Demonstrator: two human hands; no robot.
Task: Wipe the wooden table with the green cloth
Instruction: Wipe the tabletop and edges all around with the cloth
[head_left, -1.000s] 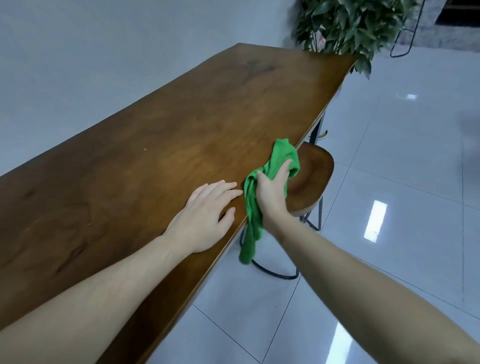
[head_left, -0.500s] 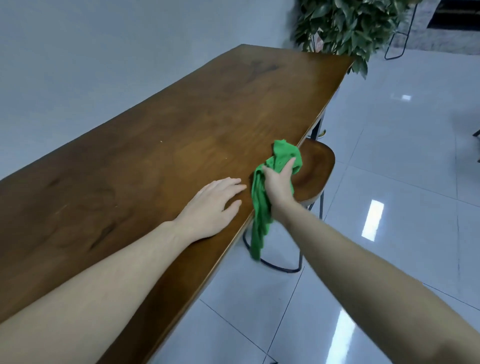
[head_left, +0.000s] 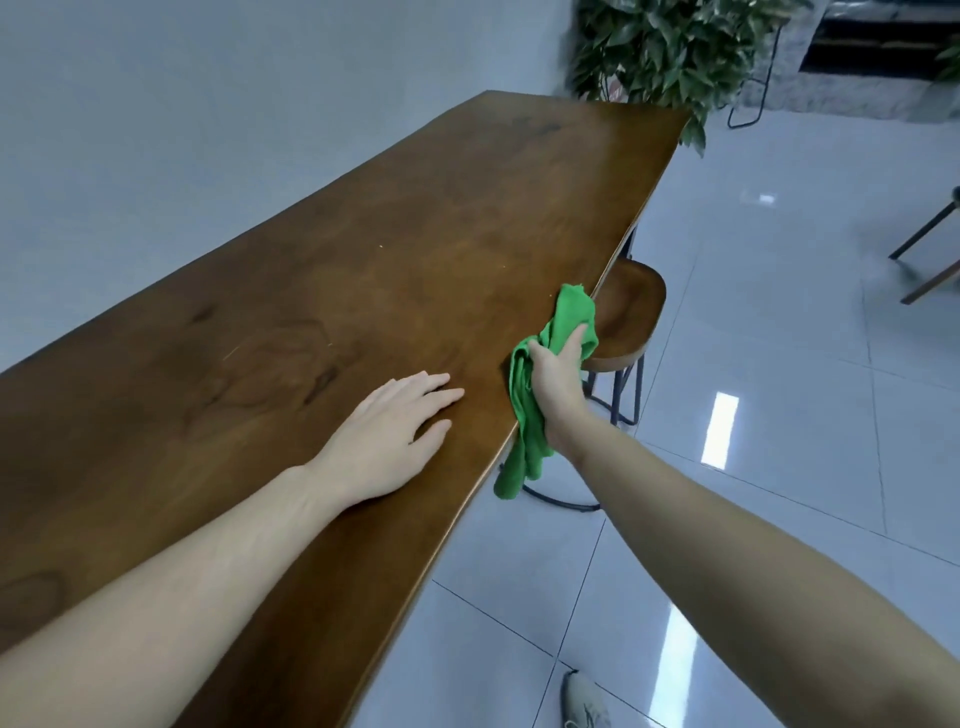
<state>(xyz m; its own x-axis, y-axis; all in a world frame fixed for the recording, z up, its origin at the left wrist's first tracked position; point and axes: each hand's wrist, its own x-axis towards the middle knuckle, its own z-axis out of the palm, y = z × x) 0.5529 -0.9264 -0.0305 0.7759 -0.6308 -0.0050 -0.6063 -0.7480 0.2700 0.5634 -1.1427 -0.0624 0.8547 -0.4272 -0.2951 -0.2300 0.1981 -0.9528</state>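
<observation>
A café or office lounge: long wooden table (head_left: 415, 270), wooden stool (head_left: 631, 312), glossy tiled floor (head_left: 779, 364), potted plant (head_left: 670, 47).

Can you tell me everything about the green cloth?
The green cloth is bright green, soft-looking fabric, bunched and wrinkled, not spread flat. The right hand grips it around the middle, at the right edge of the wooden table. Its upper end pokes up past the fingers, by the table's edge. Its lower end hangs down off the edge, above the floor. The left hand lies flat on the table and does not touch it.
</observation>
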